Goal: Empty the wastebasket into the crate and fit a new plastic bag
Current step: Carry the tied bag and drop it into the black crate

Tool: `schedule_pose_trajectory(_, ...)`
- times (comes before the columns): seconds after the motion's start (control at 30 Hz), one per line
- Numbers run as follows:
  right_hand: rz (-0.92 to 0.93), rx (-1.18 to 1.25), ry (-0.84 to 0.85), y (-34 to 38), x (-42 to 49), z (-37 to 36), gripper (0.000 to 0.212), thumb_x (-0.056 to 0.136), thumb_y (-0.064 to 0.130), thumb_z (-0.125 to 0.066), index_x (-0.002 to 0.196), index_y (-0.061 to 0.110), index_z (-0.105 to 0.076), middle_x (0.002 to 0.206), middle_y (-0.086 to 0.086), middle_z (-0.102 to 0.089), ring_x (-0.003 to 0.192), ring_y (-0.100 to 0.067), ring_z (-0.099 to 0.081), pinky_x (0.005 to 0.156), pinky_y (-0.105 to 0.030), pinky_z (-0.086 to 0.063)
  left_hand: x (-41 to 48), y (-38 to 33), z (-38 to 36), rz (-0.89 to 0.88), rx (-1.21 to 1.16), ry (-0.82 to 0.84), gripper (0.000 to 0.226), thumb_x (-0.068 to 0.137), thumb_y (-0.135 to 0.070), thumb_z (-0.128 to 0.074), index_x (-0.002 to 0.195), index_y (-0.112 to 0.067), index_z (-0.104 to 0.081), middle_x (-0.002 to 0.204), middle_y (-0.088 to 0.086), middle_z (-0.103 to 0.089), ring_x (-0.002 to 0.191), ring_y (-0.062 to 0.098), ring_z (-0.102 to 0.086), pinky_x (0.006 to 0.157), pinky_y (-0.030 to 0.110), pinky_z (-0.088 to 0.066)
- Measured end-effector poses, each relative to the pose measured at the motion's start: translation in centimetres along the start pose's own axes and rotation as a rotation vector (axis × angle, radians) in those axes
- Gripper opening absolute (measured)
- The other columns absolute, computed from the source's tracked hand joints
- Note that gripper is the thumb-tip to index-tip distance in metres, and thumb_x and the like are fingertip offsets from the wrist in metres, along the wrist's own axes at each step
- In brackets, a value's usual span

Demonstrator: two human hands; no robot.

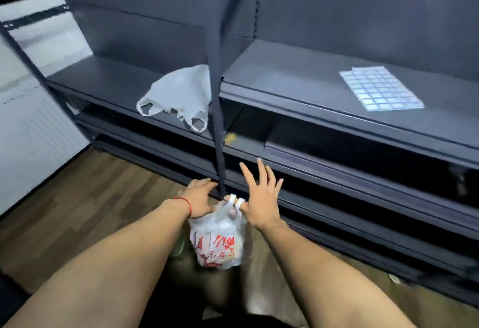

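Forearms nearest, converging at 12 on the full printed bag (219,239). Right hand (261,198) fingers splayed, thumb hooked through handles, likely carrying it. Left hand (199,198) released beside. Spare white bag (178,94) on shelf (298,76) at 11, probably the replacement liner.

Dark grey metal shelving (298,79) fills the back of the room, its tiers divided by a slotted upright post (216,99). A sheet of small pale labels (381,88) lies on the right-hand shelf. Below runs brown wood-plank flooring (85,193). At left stands a white ribbed panel (33,125). Light is dim.
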State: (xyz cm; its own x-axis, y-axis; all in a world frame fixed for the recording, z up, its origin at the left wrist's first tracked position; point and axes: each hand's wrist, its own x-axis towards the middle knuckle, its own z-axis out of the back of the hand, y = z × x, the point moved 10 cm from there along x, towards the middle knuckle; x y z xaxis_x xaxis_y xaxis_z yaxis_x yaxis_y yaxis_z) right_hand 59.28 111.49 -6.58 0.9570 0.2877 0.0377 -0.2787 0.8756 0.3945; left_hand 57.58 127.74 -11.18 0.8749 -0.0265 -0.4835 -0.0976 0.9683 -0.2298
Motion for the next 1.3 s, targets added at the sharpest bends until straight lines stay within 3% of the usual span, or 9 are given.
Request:
schedule_pose_trajectory(0.07, -0.058, -0.036, -0.002, -4.2, -2.7, 1.1, 0.100, 0.078, 0.023, -0.068, 0.150, 0.043, -0.001, 0.161, -0.004, 0.010, 0.146, -0.034, 0.005, 0.113, -0.065, 0.004, 0.8, -4.7, -1.2, -0.052, 0.002, -0.016, 0.071, 0.087, -0.029, -0.057, 0.150, -0.029, -0.026, 0.162, -0.002, -0.014, 0.148, 0.024, -0.013, 0.118, 0.051, -0.022)
schedule_pose_trajectory(0.2, -0.214, -0.093, -0.007, -14.0, -8.3, 3.9, 0.096, 0.082, 0.034, -0.067, 0.151, 0.042, -0.001, 0.161, -0.003, 0.012, 0.147, -0.032, 0.007, 0.114, -0.065, 0.003, 1.0, -15.4, -4.7, -0.180, 0.019, -0.079, 0.058, 0.095, -0.048, -0.046, 0.148, -0.030, -0.032, 0.160, -0.005, -0.020, 0.147, 0.021, -0.016, 0.117, 0.054, -0.021)
schedule_pose_trajectory(0.43, -0.473, -0.170, 0.026, -33.5, -22.3, 10.1, 0.092, 0.086, 0.048, -0.059, 0.150, 0.043, 0.007, 0.158, 0.000, 0.027, 0.147, -0.032, 0.004, 0.114, -0.065, -0.002, -2.1, -37.7, -12.7, -0.406, 0.074, -0.139, 0.054, 0.100, -0.051, -0.030, 0.149, -0.028, -0.029, 0.161, -0.006, -0.018, 0.149, 0.019, -0.010, 0.120, 0.051, -0.012)
schedule_pose_trajectory(0.67, -0.713, -0.142, -0.018, -49.4, -37.6, 16.6, 0.071, 0.086, 0.044, -0.056, 0.149, 0.031, -0.025, 0.160, 0.004, -0.013, 0.147, -0.023, -0.009, 0.118, -0.056, 0.003, -5.9, -57.8, -22.5, -0.669, 0.223, -0.023, 0.050, 0.100, -0.047, -0.032, 0.144, -0.023, -0.038, 0.155, -0.004, -0.031, 0.145, 0.018, -0.021, 0.119, 0.048, -0.017)
schedule_pose_trajectory(0.77, -0.828, -0.105, -0.045, -54.1, -43.5, 18.5, 0.060, 0.086, 0.041, -0.054, 0.143, 0.026, -0.038, 0.153, 0.005, -0.033, 0.142, -0.018, -0.024, 0.120, -0.049, -0.003, -8.1, -65.1, -26.1, -0.773, 0.291, 0.048, 0.050, 0.100, -0.046, -0.034, 0.142, -0.021, -0.040, 0.153, -0.004, -0.034, 0.143, 0.018, -0.024, 0.117, 0.046, -0.020)
schedule_pose_trajectory(0.87, -0.968, -0.054, -0.123, -58.0, -49.6, 20.1, 0.056, 0.088, 0.039, -0.053, 0.141, 0.025, -0.041, 0.145, 0.002, -0.043, 0.137, -0.019, -0.032, 0.119, -0.043, -0.007, -10.7, -72.2, -29.1, -0.916, 0.367, 0.082, 0.049, 0.099, -0.047, -0.035, 0.140, -0.021, -0.043, 0.153, -0.004, -0.035, 0.143, 0.017, -0.024, 0.116, 0.044, -0.021)
schedule_pose_trajectory(1.0, -1.132, -0.012, -0.219, -62.5, -57.6, 21.7, 0.050, 0.093, 0.034, -0.050, 0.139, 0.017, -0.046, 0.147, -0.005, -0.043, 0.136, -0.026, -0.036, 0.114, -0.040, -0.017, -13.9, -81.2, -33.1, -1.087, 0.400, 0.113, 0.048, 0.099, -0.046, -0.035, 0.139, -0.023, -0.045, 0.149, -0.006, -0.038, 0.141, 0.016, -0.026, 0.115, 0.045, -0.021)
schedule_pose_trajectory(1.3, -1.635, 0.122, -0.412, -70.3, -74.3, 25.6, 0.060, 0.085, 0.031, -0.054, 0.143, 0.028, -0.038, 0.153, 0.002, -0.034, 0.138, -0.024, -0.030, 0.115, -0.047, -0.022, -20.3, -99.0, -43.4, -1.344, 0.469, 0.341, 0.050, 0.098, -0.042, -0.039, 0.145, -0.026, -0.036, 0.155, -0.004, -0.031, 0.143, 0.018, -0.024, 0.114, 0.043, -0.021)
